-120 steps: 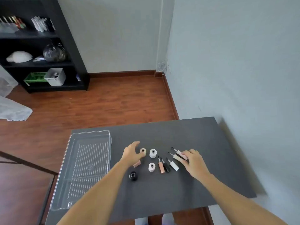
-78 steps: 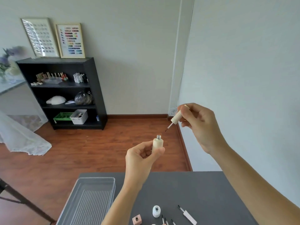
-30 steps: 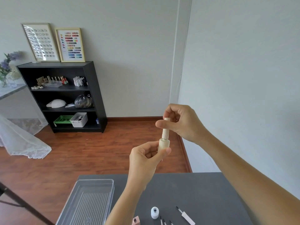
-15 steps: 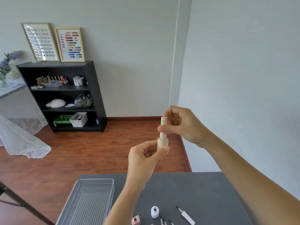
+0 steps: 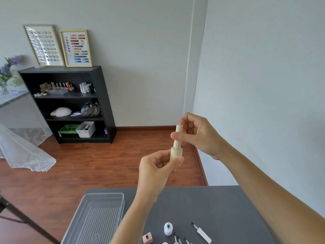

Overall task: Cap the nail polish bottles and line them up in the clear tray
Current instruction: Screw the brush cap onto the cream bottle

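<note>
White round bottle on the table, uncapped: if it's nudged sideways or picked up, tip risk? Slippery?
The white bottle stands upright on the grey table, squat and rounded, so it probably slides before tipping. Its neck is open, so a tip could spill polish. The surface looks smooth and glossy, likely slippery; a grip round the body seems safer than at the neck.

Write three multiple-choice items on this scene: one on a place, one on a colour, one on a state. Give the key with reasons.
1. Where does the clear tray lie?
A. on the grey table, left of the left arm
B. on the black shelf
C. on the floor

2. What colour is the bottle held up in the air?
A. black
B. cream
C. green

3. How does the white bottle on the table stand?
A. capped
B. on its side
C. upright, neck open

Key: 1 A, it rests at the table's left end. 2 B, body and cap are cream. 3 C, its dark open neck faces up.
</note>
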`<state>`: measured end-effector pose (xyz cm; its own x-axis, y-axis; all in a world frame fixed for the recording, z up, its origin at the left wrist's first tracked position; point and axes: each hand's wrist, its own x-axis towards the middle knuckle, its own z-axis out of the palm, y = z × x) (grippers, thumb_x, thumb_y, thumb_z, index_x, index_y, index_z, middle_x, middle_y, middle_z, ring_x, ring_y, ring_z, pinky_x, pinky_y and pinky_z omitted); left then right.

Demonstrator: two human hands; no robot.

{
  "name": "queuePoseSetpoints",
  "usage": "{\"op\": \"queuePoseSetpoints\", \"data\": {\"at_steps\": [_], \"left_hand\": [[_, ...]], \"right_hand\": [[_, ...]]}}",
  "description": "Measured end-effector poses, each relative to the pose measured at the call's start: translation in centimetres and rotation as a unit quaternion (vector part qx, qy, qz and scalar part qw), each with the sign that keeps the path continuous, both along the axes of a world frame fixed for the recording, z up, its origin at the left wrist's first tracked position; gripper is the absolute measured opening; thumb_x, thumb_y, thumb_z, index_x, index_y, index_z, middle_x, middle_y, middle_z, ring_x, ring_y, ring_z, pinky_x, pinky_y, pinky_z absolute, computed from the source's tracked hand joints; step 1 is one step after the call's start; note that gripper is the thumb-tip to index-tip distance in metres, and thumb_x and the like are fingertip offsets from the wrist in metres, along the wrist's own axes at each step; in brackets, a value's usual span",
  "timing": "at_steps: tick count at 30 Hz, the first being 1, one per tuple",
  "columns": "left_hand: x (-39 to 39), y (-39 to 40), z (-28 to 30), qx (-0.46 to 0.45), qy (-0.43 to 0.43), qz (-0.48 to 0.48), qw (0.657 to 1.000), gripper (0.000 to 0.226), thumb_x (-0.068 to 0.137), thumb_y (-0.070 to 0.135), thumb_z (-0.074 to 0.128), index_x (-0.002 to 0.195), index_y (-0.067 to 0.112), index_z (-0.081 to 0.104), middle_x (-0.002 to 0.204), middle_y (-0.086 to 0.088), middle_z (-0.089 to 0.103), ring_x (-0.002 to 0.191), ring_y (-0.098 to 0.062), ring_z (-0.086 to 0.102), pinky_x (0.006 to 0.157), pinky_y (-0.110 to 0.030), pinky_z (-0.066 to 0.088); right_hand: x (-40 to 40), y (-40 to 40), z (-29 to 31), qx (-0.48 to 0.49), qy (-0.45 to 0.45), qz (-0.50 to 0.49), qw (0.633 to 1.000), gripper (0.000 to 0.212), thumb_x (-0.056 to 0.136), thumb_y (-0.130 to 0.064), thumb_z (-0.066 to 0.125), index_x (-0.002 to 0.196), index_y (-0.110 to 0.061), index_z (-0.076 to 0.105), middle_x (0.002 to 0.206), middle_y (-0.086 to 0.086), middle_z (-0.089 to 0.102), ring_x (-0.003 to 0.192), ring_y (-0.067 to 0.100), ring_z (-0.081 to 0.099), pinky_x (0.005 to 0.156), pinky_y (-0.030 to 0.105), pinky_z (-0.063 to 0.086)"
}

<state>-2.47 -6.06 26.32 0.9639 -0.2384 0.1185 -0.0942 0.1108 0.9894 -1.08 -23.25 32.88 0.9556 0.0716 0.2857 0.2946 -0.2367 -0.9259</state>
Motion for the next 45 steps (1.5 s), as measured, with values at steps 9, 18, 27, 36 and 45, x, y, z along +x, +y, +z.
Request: {"op": "queuePoseSetpoints", "data": {"at_steps": [9, 18, 27, 36, 45], "left_hand": [[0.1, 0.2, -0.2, 0.002, 0.007, 0.002, 1.0, 0.011, 0.078, 0.028, 0.085, 0.088, 0.03, 0.083, 0.071, 0.0, 0.079, 0.055, -0.001, 0.062, 0.05, -0.008, 0.045], [0.1, 0.0, -0.2, 0.006, 0.003, -0.011, 1.0, 0.012, 0.078, 0.028, 0.085, 0.09, 0.028, 0.083, 0.074, -0.002, 0.079, 0.06, -0.005, 0.064, 0.062, -0.016, 0.055], [0.3, 0.0, -0.4, 0.01, -0.001, -0.012, 1.0, 0.015, 0.078, 0.029, 0.085, 0.092, 0.03, 0.082, 0.076, 0.001, 0.08, 0.062, -0.002, 0.067, 0.061, -0.012, 0.052], [0.2, 0.1, -0.3, -0.019, 0.015, -0.037, 0.999, 0.026, 0.067, 0.042, 0.084, 0.09, 0.028, 0.083, 0.073, 0.0, 0.079, 0.06, -0.003, 0.065, 0.063, -0.014, 0.054], [0.4, -0.2, -1.0, -0.006, 0.009, -0.024, 1.0, 0.013, 0.08, 0.029, 0.083, 0.092, 0.032, 0.083, 0.078, -0.008, 0.079, 0.065, -0.008, 0.066, 0.067, -0.023, 0.056]], "right_hand": [[-0.2, -0.5, -0.1, 0.057, 0.023, 0.086, 0.994, 0.026, 0.092, -0.003, 0.062, 0.117, -0.009, 0.067, 0.106, 0.011, 0.076, 0.1, 0.025, 0.074, 0.087, 0.03, 0.057], [0.2, -0.2, -0.6, 0.006, 0.025, 0.038, 0.999, 0.038, 0.079, -0.037, 0.07, 0.108, -0.015, 0.058, 0.095, 0.002, 0.069, 0.091, 0.013, 0.066, 0.085, 0.027, 0.054], [0.0, -0.1, -0.3, 0.048, 0.015, 0.01, 0.999, 0.027, 0.068, -0.02, 0.082, 0.088, -0.01, 0.067, 0.079, 0.009, 0.07, 0.075, 0.024, 0.068, 0.071, 0.031, 0.056], [-0.2, -0.9, -0.1, 0.071, 0.047, 0.134, 0.987, 0.027, 0.098, -0.007, 0.053, 0.124, -0.006, 0.063, 0.118, 0.013, 0.071, 0.114, 0.027, 0.067, 0.092, 0.031, 0.055], [-0.1, 0.0, -0.2, 0.054, 0.037, 0.051, 0.996, 0.016, 0.09, 0.0, 0.063, 0.103, -0.008, 0.069, 0.085, 0.005, 0.078, 0.082, 0.024, 0.076, 0.077, 0.029, 0.06]]}}
